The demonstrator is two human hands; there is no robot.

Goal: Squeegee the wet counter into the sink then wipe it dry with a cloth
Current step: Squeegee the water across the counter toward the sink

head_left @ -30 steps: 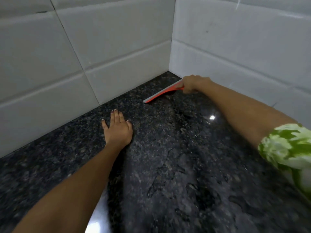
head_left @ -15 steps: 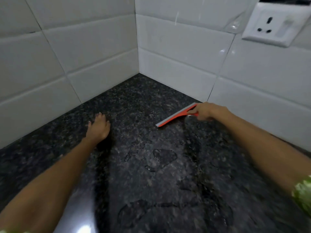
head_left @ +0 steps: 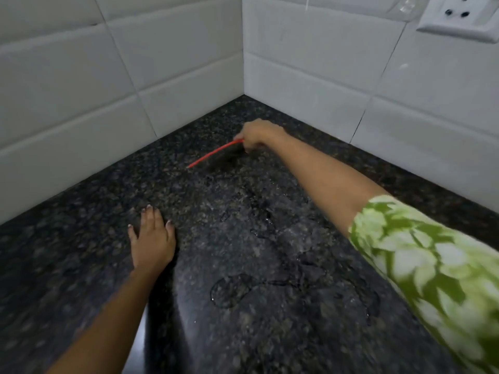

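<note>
Squeegeeing is judged to be under way, with puddles lying unswept and no drying begun.

Nearest, standing water is being left on the dark counter; neither sink nor cloth is being shown. Flat and relaxed, the left hand is being rested on the stone. Farther off, the red squeegee is being gripped by the right hand near the tiled corner, where walls are closing off two sides and open room is being left toward the viewer.

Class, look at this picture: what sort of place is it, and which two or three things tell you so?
Probably a home kitchen corner: a dark speckled stone counter, wet with puddles, white wall tiles and a wall socket above it.
</note>
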